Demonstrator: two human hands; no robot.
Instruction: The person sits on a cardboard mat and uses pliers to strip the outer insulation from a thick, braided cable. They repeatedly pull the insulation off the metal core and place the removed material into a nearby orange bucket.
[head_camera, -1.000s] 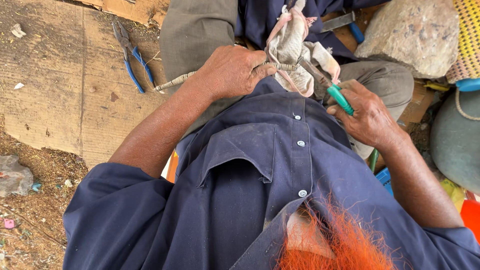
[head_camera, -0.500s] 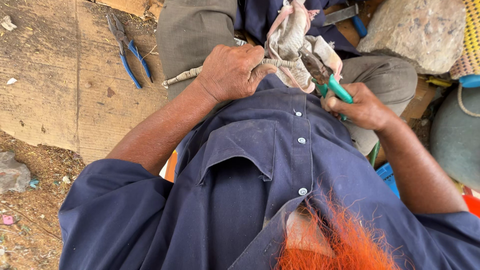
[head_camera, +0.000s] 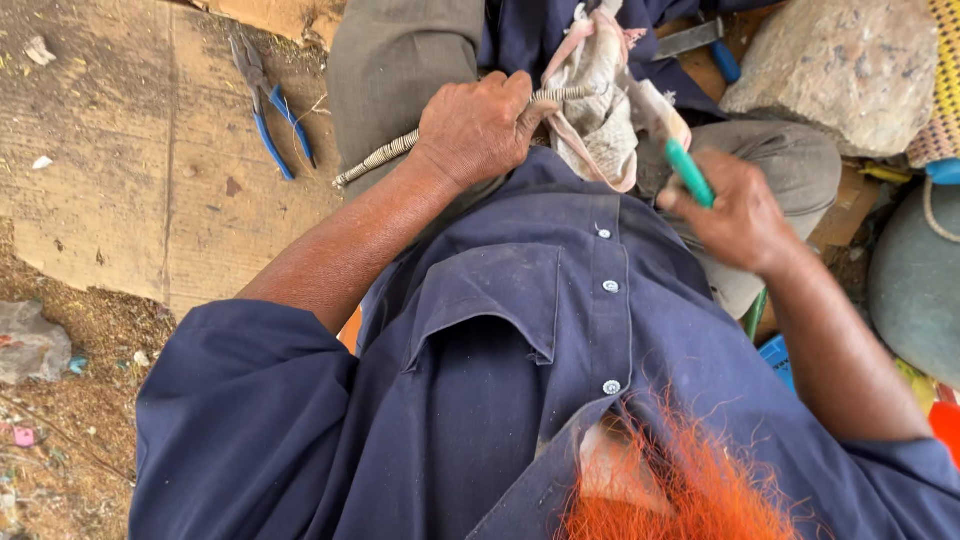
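Since a moment ago, the right hand (head_camera: 738, 212) has drawn its green-handled tool (head_camera: 689, 172) away from the rag bundle (head_camera: 603, 110); its grip stays closed on the handle, tool head hidden. Left hand (head_camera: 478, 128) clamps the wire-wrapped rod (head_camera: 385, 157) across the lap. Blue-handled pliers (head_camera: 268, 110) lie on cardboard (head_camera: 120, 180) over dirt ground; a stone (head_camera: 835, 65) sits nearby.

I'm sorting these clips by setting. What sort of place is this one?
Probably an informal outdoor work spot on the ground: flattened cardboard over bare dirt, blue-handled pliers lying loose on it, and a big rough stone beside the seated person.
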